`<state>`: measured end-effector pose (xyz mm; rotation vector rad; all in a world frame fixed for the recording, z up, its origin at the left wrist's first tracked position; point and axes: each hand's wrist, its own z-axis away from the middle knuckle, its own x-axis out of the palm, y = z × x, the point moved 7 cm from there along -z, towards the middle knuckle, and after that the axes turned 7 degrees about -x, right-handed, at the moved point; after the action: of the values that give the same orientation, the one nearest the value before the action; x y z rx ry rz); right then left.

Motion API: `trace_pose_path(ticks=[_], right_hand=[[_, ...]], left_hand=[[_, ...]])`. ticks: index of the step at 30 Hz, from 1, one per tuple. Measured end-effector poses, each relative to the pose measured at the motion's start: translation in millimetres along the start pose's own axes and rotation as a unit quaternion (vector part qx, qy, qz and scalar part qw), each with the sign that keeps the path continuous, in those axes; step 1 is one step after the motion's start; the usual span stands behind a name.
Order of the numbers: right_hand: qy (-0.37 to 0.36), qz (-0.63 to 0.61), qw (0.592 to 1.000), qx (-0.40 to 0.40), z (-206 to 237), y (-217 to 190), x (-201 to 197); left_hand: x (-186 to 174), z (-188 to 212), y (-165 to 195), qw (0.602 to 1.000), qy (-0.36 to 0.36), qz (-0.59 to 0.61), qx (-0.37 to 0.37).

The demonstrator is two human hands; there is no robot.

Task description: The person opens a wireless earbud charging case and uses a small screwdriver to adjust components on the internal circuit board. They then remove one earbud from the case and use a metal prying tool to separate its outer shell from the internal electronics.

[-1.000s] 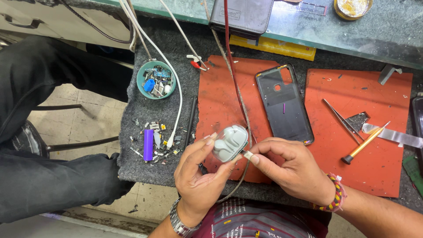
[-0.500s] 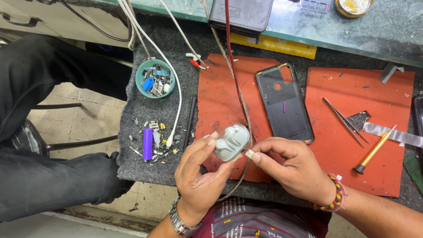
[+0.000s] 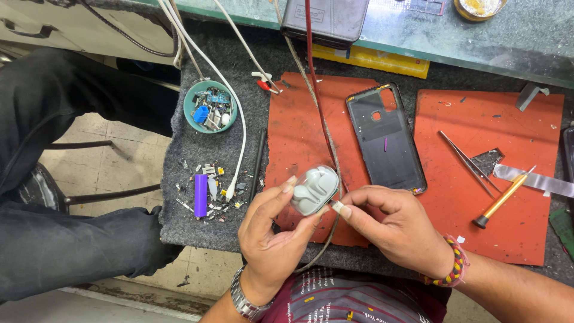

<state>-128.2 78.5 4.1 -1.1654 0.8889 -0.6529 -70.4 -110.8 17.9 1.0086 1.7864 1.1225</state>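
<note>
My left hand (image 3: 269, 239) holds a small rounded grey case (image 3: 314, 190) between thumb and fingertips, just above the near edge of a red mat (image 3: 299, 137). My right hand (image 3: 394, 230) meets it from the right. Its thumb and forefinger are pinched against the case's lower right edge. A thin brown cable (image 3: 323, 125) runs under the case toward my body. I cannot tell whether the case is open.
A black phone back cover (image 3: 385, 137) lies on the red mat. A second red mat (image 3: 520, 233) holds tweezers (image 3: 469, 161), a yellow-handled screwdriver (image 3: 505, 197) and a metal strip (image 3: 538, 179). A teal bowl of parts (image 3: 209, 107), a purple cell (image 3: 200, 194) and a white cable (image 3: 239, 143) sit at left. A seated person's dark trousers (image 3: 60, 239) are at far left.
Both hands stay on the grey case and barely shift. The yellow-handled screwdriver on the right mat has moved slightly.
</note>
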Motion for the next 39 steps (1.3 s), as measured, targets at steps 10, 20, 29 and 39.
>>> trace_pose_path(ticks=[10, 20, 29, 39], right_hand=[[0.004, -0.043, 0.999, 0.034, 0.9, 8.7, -0.4], [0.01, -0.029, 0.997, 0.064, 1.7, 13.7, -1.6], [0.01, -0.015, 0.998, 0.066, 2.5, 13.3, -0.5], [0.016, -0.037, 0.998, 0.054, 2.6, 14.6, 1.2]], left_hand=[[2.0, -1.7, -3.4, 1.0, -0.002, 0.003, -0.03], [2.0, -1.9, -2.5, 1.0, -0.006, -0.007, -0.026], [1.9, -2.1, 0.1, 1.0, -0.015, -0.007, -0.025], [2.9, -2.5, 0.4, 0.999, -0.028, -0.016, -0.005]])
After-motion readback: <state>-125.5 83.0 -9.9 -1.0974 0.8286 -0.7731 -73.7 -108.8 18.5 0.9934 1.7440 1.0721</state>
